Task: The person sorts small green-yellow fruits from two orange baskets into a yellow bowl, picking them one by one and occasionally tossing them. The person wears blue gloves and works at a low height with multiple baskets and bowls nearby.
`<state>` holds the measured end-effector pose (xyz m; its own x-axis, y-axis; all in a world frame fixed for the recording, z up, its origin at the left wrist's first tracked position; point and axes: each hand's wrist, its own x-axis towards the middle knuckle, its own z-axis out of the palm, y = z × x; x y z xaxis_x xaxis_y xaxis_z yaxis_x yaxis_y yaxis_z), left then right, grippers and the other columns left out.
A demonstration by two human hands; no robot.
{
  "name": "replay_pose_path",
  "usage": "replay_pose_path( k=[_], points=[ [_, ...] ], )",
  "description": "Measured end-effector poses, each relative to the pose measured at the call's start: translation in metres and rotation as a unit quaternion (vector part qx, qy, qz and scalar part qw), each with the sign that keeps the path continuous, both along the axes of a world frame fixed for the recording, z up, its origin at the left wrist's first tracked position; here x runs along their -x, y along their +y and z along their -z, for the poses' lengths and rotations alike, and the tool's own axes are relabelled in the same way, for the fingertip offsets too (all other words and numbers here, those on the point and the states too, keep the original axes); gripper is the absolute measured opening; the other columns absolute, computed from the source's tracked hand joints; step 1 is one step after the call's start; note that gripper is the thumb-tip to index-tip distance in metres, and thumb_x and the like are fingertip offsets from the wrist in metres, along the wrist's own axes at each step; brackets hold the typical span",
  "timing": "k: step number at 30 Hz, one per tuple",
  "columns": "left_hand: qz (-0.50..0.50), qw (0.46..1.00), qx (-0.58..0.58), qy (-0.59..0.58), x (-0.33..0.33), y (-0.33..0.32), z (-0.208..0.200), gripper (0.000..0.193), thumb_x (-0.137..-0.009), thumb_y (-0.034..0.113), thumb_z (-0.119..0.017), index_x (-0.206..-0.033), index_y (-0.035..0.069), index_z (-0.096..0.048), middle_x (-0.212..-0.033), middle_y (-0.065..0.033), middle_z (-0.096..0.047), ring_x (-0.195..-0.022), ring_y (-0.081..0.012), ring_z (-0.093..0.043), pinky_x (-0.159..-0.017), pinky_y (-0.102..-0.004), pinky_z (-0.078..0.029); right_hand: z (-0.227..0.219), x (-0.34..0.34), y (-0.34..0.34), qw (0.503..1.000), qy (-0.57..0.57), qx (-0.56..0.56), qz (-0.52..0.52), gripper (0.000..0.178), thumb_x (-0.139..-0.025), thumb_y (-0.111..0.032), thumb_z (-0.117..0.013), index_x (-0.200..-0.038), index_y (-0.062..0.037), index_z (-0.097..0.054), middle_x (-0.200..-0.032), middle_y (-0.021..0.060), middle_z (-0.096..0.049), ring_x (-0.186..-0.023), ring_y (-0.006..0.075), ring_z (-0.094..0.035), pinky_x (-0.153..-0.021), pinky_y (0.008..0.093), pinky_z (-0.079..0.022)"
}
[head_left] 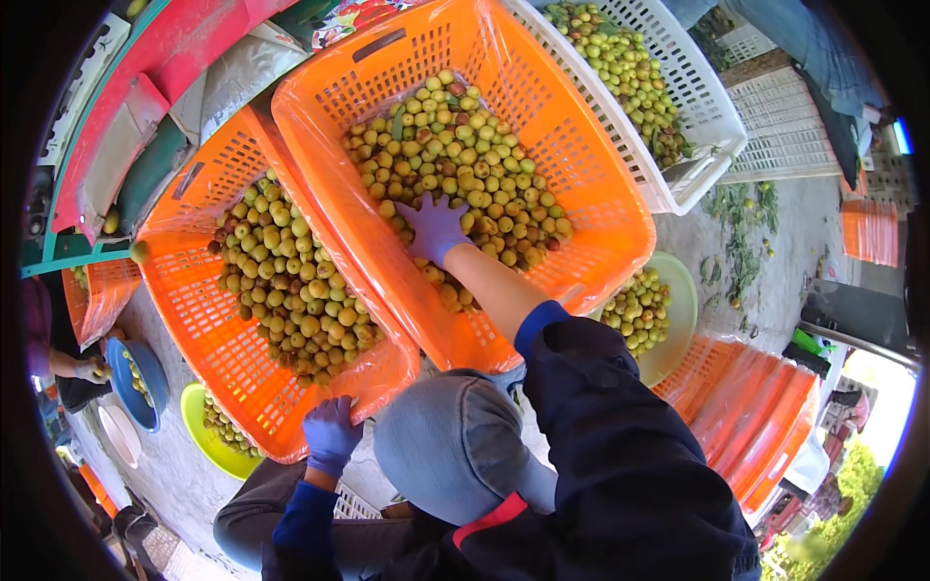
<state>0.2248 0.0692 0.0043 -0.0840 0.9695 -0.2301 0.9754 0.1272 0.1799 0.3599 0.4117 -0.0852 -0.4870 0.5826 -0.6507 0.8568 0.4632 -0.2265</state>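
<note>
My right hand (pixel 437 229), in a purple glove, reaches into the large orange basket (pixel 581 165). Its fingers are spread over round yellow-green and brownish fruits (pixel 475 165) that look like jujubes, and it grips none that I can see. My left hand (pixel 332 436), gloved too, is closed at the near rim of a second orange basket (pixel 208 334), where clear plastic lining hangs over the edge. More of the same fruit (pixel 281 271) fills the middle of that basket. Its fingertips are partly hidden.
A white basket (pixel 668 107) of greener fruit adjoins on the right. Beside the orange baskets stand a pale green basin (pixel 683 310) and a yellow-green basin (pixel 199 416). Stacked orange baskets (pixel 746 416) are at right. Another person's gloved hand (pixel 94 369) is near a blue basin (pixel 155 373).
</note>
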Motion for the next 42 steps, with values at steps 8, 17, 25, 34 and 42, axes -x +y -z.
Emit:
replay_pose_path(
  k=[8,17,25,34,42],
  points=[
    [-0.008,1.000,-0.011,-0.007,0.002,-0.006,0.009,0.020,-0.068,0.022,-0.069,-0.084,0.014,-0.059,-0.066,-0.0057,-0.058,-0.062,-0.0255,-0.060,-0.052,-0.0400,-0.046,-0.018,-0.068,-0.044,0.990,-0.076,0.105,-0.062,0.089,-0.074,-0.056,-0.066,-0.149,-0.0347,-0.023,-0.154,0.0189,-0.015,-0.133,0.0519,-0.026,-0.099,0.0726,-0.027],
    [-0.001,1.000,-0.010,-0.006,0.003,-0.006,0.011,0.020,-0.067,0.019,-0.068,-0.083,0.013,-0.056,-0.065,-0.0049,-0.056,-0.061,-0.0246,-0.059,-0.051,-0.0394,-0.046,-0.005,-0.102,0.009,0.981,0.060,0.161,-0.089,0.039,-0.086,-0.031,-0.060,-0.123,-0.0176,-0.061,-0.135,0.0165,-0.047,-0.117,0.0352,-0.051,-0.094,0.0464,-0.046],
    [0.010,1.000,-0.014,-0.023,0.000,0.000,0.005,0.022,-0.065,0.017,-0.067,-0.083,0.012,-0.056,-0.067,-0.0032,-0.055,-0.064,-0.0235,-0.059,-0.052,-0.0390,-0.046,0.030,-0.108,0.068,0.997,0.050,-0.054,-0.039,0.042,-0.087,-0.001,-0.052,-0.127,-0.0132,-0.058,-0.123,0.0149,-0.055,-0.107,0.0305,-0.059,-0.090,0.0412,-0.051],
    [0.003,1.000,0.012,-0.003,-0.001,0.001,0.000,0.023,-0.065,0.018,-0.067,-0.083,0.012,-0.055,-0.068,-0.0030,-0.055,-0.064,-0.0236,-0.059,-0.052,-0.0388,-0.045,0.017,-0.097,0.068,0.999,0.044,-0.005,-0.029,0.038,-0.088,-0.003,-0.053,-0.124,-0.0142,-0.056,-0.125,0.0128,-0.052,-0.099,0.0329,-0.061,-0.084,0.0400,-0.052],
    [0.002,1.000,-0.006,-0.007,-0.001,0.003,0.001,0.023,-0.064,0.016,-0.066,-0.083,0.012,-0.054,-0.068,-0.0032,-0.054,-0.064,-0.0233,-0.058,-0.052,-0.0383,-0.045,0.035,-0.088,0.034,0.984,0.023,-0.062,-0.164,0.035,-0.087,-0.009,-0.055,-0.121,-0.0166,-0.061,-0.116,0.0113,-0.058,-0.095,0.0302,-0.063,-0.079,0.0408,-0.053]
  ],
)
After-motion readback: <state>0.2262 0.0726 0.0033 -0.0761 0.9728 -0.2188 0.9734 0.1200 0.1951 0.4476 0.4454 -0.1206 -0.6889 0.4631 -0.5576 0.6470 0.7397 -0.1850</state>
